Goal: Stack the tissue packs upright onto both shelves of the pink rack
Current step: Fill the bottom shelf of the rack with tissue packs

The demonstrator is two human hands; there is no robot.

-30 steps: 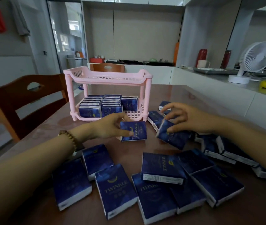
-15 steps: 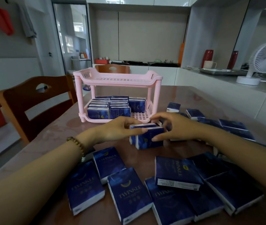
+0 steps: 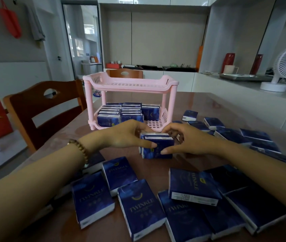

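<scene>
Head-camera footage looks down over a brown table (image 3: 199,102) strewn with dark blue tissue packs. Two packs (image 3: 157,145) are pressed together and stood upright on the table, just in front of the pink rack (image 3: 130,84). They are gripped from the left by the left hand (image 3: 128,135), whose thumb lies across the near face while the fingers curl over the top and far side. The right hand (image 3: 185,140) is closed on the same pair from the right, with the thumb set low on the near face and the fingers wrapped over the top edge. A beaded bracelet (image 3: 80,149) is worn on the left wrist.

The lower shelf (image 3: 153,123) of the rack is partly filled: two rows of upright packs (image 3: 119,112) are lined up at its left and middle, and one more pack (image 3: 150,111) is stood at the back right, with bare pink grid left in front of it. Nothing is seen on the upper shelf (image 3: 131,83).

Loose packs (image 3: 138,206) are laid flat on the near table, several printed with "TWINKLE", and more loose ones (image 3: 234,135) are scattered to the right. A wooden chair (image 3: 39,109) is placed at the table's left, and a white fan (image 3: 285,67) is stood on the counter to the right.
</scene>
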